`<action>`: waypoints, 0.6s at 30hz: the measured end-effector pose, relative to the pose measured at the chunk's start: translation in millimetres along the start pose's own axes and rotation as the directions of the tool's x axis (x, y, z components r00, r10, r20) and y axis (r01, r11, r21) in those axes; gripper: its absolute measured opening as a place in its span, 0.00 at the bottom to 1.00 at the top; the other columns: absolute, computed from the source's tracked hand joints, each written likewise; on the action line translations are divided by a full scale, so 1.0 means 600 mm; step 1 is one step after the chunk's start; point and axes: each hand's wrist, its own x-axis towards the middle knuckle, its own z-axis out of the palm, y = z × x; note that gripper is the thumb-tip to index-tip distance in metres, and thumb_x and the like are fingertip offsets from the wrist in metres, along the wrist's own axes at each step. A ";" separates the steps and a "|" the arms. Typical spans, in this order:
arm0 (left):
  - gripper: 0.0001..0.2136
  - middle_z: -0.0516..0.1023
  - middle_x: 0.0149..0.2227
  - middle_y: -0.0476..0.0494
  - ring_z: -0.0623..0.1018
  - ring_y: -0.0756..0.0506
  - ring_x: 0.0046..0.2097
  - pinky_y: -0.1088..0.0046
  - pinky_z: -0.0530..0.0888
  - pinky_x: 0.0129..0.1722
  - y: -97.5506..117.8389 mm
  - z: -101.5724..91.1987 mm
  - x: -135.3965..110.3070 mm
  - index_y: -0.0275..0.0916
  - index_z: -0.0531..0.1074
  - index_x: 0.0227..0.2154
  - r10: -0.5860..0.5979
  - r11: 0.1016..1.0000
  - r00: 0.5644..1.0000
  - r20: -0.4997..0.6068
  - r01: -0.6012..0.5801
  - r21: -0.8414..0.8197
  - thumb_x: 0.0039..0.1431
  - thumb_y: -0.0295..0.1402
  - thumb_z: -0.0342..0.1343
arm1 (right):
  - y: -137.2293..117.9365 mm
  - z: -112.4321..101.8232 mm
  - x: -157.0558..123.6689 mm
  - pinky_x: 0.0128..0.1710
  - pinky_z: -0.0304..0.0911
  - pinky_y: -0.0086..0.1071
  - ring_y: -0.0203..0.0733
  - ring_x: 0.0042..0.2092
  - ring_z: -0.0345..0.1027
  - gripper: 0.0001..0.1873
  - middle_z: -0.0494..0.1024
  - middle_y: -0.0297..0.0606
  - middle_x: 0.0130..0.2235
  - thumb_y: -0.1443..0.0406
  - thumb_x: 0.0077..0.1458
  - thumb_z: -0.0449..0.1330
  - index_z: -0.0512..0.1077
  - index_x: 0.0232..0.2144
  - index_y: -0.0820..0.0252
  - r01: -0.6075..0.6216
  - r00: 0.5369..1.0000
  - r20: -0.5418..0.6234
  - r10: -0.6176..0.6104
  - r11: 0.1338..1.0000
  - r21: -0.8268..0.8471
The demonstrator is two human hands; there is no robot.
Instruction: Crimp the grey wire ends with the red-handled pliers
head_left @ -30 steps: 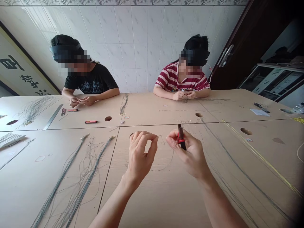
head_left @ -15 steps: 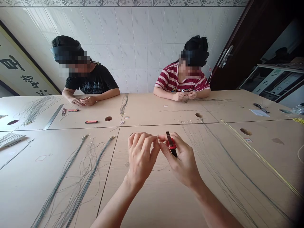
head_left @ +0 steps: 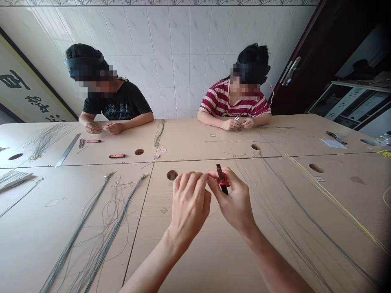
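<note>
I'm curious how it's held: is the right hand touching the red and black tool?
Touching. The head view shows the right hand closed round the red and black tool, its dark tip poking out on top.

Left hand (head_left: pixel 190 203) and right hand (head_left: pixel 236 205) are bare. Both forearms are bare along their whole visible length, to the lower frame edge.

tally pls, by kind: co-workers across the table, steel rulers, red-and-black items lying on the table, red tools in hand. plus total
Co-workers: 2
Steel ruler: 1
Red-and-black items on the table: 2
Red-handled tool, in the right hand: 1
Total: 6
</note>
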 end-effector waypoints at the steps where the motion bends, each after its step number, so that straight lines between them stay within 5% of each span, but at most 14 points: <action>1: 0.16 0.78 0.37 0.43 0.74 0.43 0.41 0.64 0.67 0.43 0.000 -0.001 0.000 0.38 0.68 0.43 -0.016 1.000 1.000 0.011 0.016 -0.012 0.55 0.16 0.46 | 0.002 -0.001 0.001 0.33 0.61 0.27 0.34 0.32 0.63 0.08 0.70 0.32 0.30 0.62 0.61 0.57 0.67 0.29 0.58 0.000 1.000 0.011 0.000 1.000 0.002; 13: 0.16 0.76 0.35 0.46 0.73 0.46 0.38 0.65 0.68 0.41 -0.004 -0.012 0.002 0.40 0.68 0.39 -0.097 0.971 0.993 0.065 0.109 -0.212 0.55 0.15 0.44 | 0.007 -0.015 0.010 0.30 0.56 0.27 0.32 0.29 0.58 0.09 0.67 0.30 0.28 0.62 0.61 0.57 0.67 0.28 0.57 0.000 0.998 0.056 -0.001 1.000 0.023; 16: 0.12 0.76 0.34 0.47 0.74 0.47 0.38 0.66 0.69 0.41 -0.005 -0.021 0.008 0.40 0.69 0.36 -0.260 0.900 0.962 0.078 0.271 -0.342 0.58 0.18 0.45 | 0.004 -0.021 0.012 0.29 0.55 0.27 0.32 0.28 0.57 0.10 0.66 0.29 0.27 0.62 0.61 0.58 0.67 0.28 0.57 -0.028 0.997 0.067 0.025 0.999 0.037; 18: 0.11 0.78 0.38 0.47 0.74 0.46 0.43 0.66 0.69 0.44 -0.007 -0.028 0.014 0.42 0.71 0.38 -0.398 0.785 0.898 0.186 0.438 -0.438 0.59 0.21 0.48 | 0.001 -0.024 0.012 0.28 0.54 0.26 0.31 0.27 0.56 0.10 0.65 0.29 0.26 0.61 0.60 0.58 0.67 0.28 0.57 -0.043 0.995 0.090 0.038 0.998 0.055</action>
